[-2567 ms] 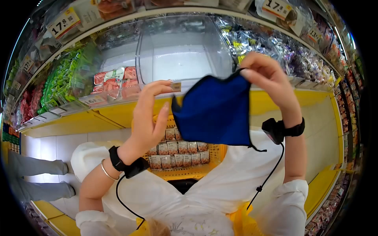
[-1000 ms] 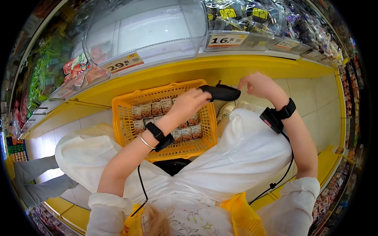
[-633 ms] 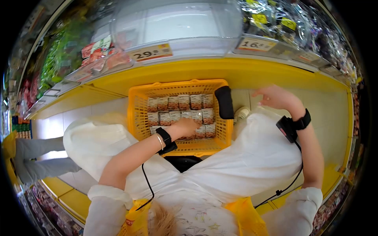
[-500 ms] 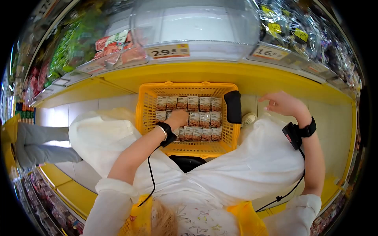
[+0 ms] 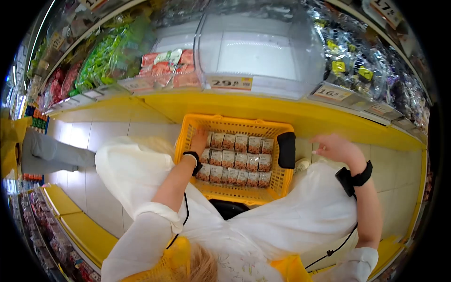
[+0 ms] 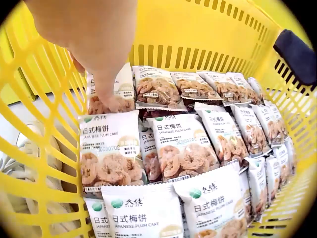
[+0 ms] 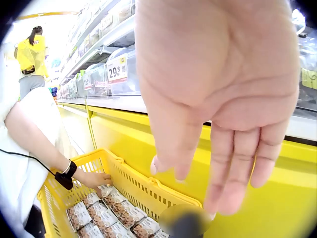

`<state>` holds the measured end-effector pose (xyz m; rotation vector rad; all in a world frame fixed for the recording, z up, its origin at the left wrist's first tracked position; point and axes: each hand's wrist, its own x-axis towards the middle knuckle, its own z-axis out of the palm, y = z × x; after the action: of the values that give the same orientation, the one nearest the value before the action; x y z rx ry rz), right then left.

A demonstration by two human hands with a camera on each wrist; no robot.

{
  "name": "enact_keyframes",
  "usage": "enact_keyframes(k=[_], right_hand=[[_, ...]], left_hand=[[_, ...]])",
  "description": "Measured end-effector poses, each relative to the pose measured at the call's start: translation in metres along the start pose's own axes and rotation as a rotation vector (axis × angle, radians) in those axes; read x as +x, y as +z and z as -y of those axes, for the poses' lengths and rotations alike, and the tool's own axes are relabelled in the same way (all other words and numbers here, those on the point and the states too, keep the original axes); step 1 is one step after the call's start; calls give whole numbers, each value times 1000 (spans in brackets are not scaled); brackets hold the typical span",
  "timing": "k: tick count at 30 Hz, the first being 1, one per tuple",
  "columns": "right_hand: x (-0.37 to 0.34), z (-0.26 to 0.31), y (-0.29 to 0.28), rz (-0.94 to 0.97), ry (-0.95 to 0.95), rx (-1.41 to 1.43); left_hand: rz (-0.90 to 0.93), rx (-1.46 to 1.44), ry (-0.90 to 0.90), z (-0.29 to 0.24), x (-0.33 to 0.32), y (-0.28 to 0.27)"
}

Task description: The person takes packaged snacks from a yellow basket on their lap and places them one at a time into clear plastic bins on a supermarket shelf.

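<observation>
L wrist cam alone makes the print legible: "Japanese Plum Cake" on the plum cake packets (image 6: 185, 148), w/ round cakes pictured below. It also shows L hand (image 6: 91, 37) reaching from approx 11 o'clock, one digit against the front of the far corner packet (image 6: 125, 85); other fingers mostly hidden, so can't tell if it's pinching or just touching. Head cam gives the whole layout: three rows in the yellow basket (image 5: 239, 120), L hand inside its 10 o'clock corner, dark pad (image 5: 286, 150) on the 3 o'clock rim, yellow shelf base (image 5: 263, 105) just beyond at 12. R wrist cam adds the palm side of R hand (image 7: 220, 94), fingers extended and holding nothing, plus a person in yellow (image 7: 32, 54) seen from behind at approx 10 o'clock; head cam has mainly their legs.

Vs 0.5 s ago: L hand has moved from over the mid row to the basket's 10 o'clock corner. R hand's still off the 3 o'clock side, apart from basket.

Orientation: basket's long axis runs approx 9–3 in head view, dipping slightly twd 4. Corner packet's long axis is approx 12–6 in L wrist view, leaning a bit, printed front twd cam.
</observation>
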<state>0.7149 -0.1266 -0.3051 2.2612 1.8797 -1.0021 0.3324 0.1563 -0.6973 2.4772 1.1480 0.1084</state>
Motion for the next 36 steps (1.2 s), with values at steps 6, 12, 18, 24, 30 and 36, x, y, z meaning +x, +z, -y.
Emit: enact_keyframes(k=[6, 12, 18, 24, 30, 36], right_hand=[[8, 38, -14, 68, 48, -81], [36, 73, -20, 115, -67, -93], [76, 113, 15, -24, -390, 18], [77, 183, -11, -264, -470, 487], [93, 182, -2, -245, -620, 576], [95, 178, -4, -94, -639, 853]], left_hand=[[266, 879, 240, -35, 3, -30], [666, 485, 170, -137, -2, -101], [377, -226, 362, -224, -39, -253], [253, -801, 356, -230, -57, -360], [229, -839, 469, -214, -42, -359], [289, -1081, 375, -220, -45, -353]])
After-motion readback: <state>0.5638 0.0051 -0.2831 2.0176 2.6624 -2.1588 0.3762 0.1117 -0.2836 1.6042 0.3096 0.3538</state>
